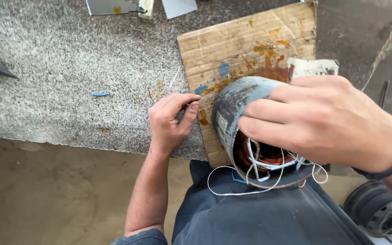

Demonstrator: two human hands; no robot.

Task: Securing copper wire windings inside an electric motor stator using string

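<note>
Right hand [330, 120] around motor stator [246, 131]

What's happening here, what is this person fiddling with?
A person sits at a speckled stone worktop, seen from their own head. Their right hand grips a grey, worn metal cylinder that lies tilted on a stained piece of cardboard, its open end toward their lap. Copper windings and loose white wires show at that end. The left hand rests beside the cylinder with fingertips pinched together; whether it holds anything is too small to tell. A small blue scrap lies on the worktop.
</note>
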